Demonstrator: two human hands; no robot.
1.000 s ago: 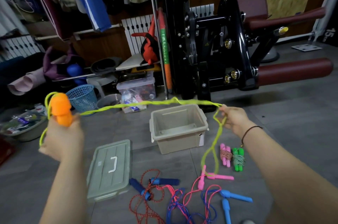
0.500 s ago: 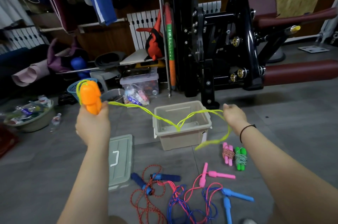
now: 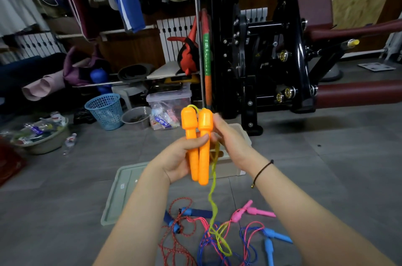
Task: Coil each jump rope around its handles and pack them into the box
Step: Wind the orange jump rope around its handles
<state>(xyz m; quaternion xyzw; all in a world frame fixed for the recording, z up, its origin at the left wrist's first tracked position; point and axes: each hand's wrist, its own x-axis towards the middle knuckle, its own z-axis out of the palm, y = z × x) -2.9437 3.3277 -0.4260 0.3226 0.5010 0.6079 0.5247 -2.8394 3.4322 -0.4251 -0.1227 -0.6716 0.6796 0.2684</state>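
Note:
My left hand [image 3: 177,160] grips two orange handles [image 3: 199,146] side by side, upright, in front of me. My right hand [image 3: 231,146] touches the right handle and pinches the yellow-green rope [image 3: 214,207] beside it. That rope hangs down and loops onto the floor among the other ropes. The open beige box [image 3: 244,135] sits on the floor, mostly hidden behind my hands. On the floor lie loose ropes with dark blue handles [image 3: 195,212], pink handles [image 3: 252,213] and light blue handles [image 3: 275,238].
The grey box lid [image 3: 121,196] lies on the floor under my left forearm. A black gym machine [image 3: 272,59] stands behind the box. A blue mesh basket [image 3: 105,111], a basin of clutter [image 3: 43,137] and a clear storage bin [image 3: 169,100] stand at the back left.
My hands have come together from far apart. The rope that was stretched between them now hangs slack to the floor. The handles are now centred before me.

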